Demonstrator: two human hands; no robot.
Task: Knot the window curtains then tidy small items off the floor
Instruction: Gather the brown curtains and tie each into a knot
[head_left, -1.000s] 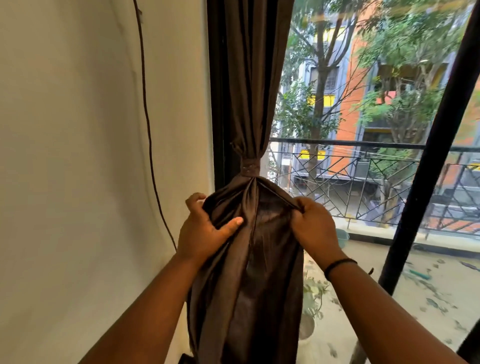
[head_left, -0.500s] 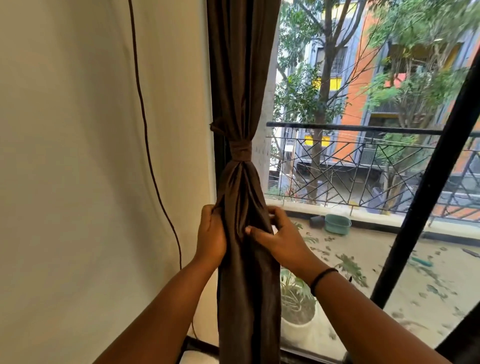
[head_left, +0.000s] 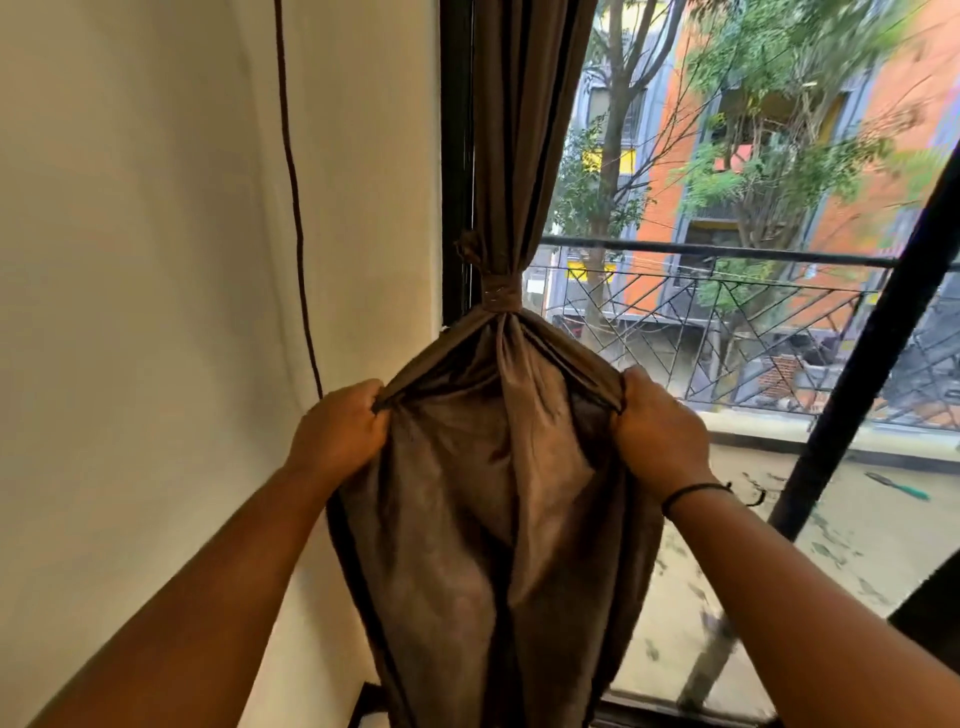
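Left grip – clamped on curtain left edge | right grip – clamped on right edge | fabric spread below knot.

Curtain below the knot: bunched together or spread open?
Spread open. Both hands, left hand and right hand, grip opposite edges of the curtain, pulling it wide beneath the knot.

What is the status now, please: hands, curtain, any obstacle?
Left hand and right hand each grip a curtain edge, spread wide. Knot tied above. Nothing in the way.
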